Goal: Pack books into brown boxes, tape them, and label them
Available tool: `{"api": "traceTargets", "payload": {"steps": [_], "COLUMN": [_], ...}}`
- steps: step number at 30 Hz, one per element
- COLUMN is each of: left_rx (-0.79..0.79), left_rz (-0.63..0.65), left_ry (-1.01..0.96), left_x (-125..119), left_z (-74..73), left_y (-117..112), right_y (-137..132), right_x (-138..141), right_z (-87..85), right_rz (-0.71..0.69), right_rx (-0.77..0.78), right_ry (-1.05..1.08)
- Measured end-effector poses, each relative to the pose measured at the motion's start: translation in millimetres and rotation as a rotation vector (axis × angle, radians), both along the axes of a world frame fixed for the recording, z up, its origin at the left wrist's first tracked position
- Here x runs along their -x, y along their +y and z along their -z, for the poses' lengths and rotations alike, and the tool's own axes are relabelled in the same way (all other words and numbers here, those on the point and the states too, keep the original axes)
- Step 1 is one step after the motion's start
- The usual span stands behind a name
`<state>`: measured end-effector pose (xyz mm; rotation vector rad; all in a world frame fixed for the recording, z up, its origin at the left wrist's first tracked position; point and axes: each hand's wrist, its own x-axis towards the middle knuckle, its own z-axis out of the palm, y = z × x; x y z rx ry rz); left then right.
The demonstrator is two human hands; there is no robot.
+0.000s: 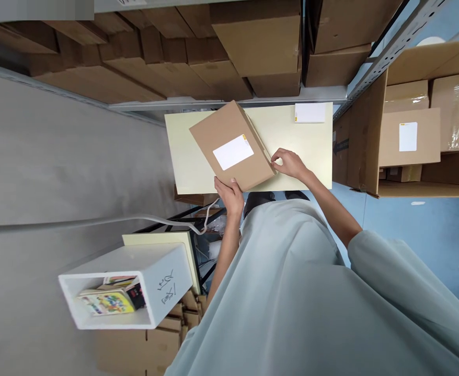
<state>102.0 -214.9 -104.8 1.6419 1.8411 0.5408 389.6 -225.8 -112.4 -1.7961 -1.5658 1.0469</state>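
A flat brown cardboard box [235, 122] with a white label [233, 152] on its top face is tilted at an angle over the pale cream table. My left hand [230, 197] grips the box's near edge, thumb on the top face and the other fingers partly hidden. At the box's right side, my right hand [290, 163] is closed in a pinch, its fingertips by the side edge near the lower right corner. Whatever lies between those fingertips is too small to make out. A small pad of white labels [310, 113] lies at the table's far right.
Shelves of cardboard boxes [261, 42] run above the table [303, 138]. An open carton [365, 141] with several boxes stands on the right. At lower left are a white foam box [170, 282] holding books, a grey cable [96, 223] and stacked flat cardboard [139, 347].
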Motion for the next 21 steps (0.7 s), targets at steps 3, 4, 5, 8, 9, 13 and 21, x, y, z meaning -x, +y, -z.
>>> {"api": "traceTargets", "payload": {"steps": [3,4,5,8,9,13,21], "left_rx": [-0.001,-0.001,-0.003,-0.008,-0.009,-0.004,0.004], "left_rz": [0.002,0.001,-0.001,-0.002,-0.001,0.002,0.009], "left_ry": [0.007,0.009,0.011,0.018,0.021,0.028,-0.001], "left_x": [1.1,1.2,1.1,0.6,0.5,0.6,1.4], "left_z": [0.8,1.1,1.5,2.1,2.1,1.6,1.0], "left_y": [-0.1,-0.3,-0.6,-1.7,-2.0,-2.4,-2.3], "right_y": [1.6,1.3,0.6,-4.3,-6.4,-13.6,-15.4], "right_x": [6.1,7.9,9.9,17.1,20.0,31.9,31.2], "right_z": [-1.5,-0.5,1.0,7.9,10.5,17.8,22.0], "right_rz": [0.021,0.044,0.073,0.179,0.222,0.397,0.543], "right_rx": [0.029,0.035,0.037,0.028,0.023,0.018,0.066], "right_ry": [-0.046,-0.055,-0.060,-0.043,-0.023,0.061,0.111]}}
